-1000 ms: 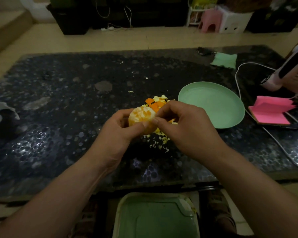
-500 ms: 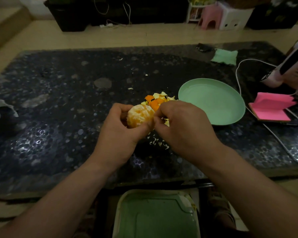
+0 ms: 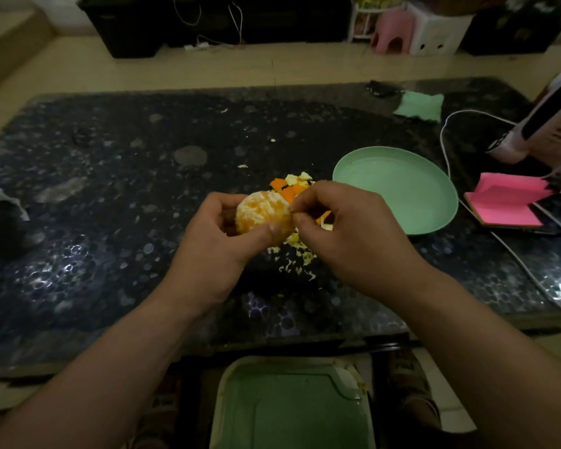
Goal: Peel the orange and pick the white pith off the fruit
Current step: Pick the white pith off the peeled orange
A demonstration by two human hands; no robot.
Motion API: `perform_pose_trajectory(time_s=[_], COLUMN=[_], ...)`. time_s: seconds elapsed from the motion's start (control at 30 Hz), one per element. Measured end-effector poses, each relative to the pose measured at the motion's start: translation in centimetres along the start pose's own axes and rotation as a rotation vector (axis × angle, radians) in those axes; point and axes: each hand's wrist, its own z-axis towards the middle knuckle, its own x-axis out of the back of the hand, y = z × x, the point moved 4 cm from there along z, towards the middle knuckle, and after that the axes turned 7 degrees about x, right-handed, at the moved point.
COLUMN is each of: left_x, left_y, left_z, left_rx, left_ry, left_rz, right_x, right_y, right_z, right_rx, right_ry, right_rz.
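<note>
Left hand (image 3: 219, 244) cups peeled orange (image 3: 261, 215) above tabletop (image 3: 110, 189) centre, thumb across front. Right hand (image 3: 347, 234) pinches at orange's right flank; pith strand there too small to confirm.

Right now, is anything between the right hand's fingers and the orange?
Nothing visible. The right hand pinches directly at the orange, while the left hand grips it above the peel scraps.
</note>
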Motion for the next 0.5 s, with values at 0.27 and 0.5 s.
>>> perform_pose_trajectory(time_s=[0.27,0.5], left_x=[0.2,-0.1], left_y=[0.4,0.1], left_z=[-0.7,-0.7], left_rx=[-0.041,-0.1], left_ry=[0.019,0.041], left_rz=[0.138,0.246], right_x=[-0.4,-1.0], right_y=[-0.9,-1.3], right_z=[0.0,-0.2], right_rx=[0.116,0.178], right_ry=[-0.044,0.012], right_rz=[-0.253,-0.341])
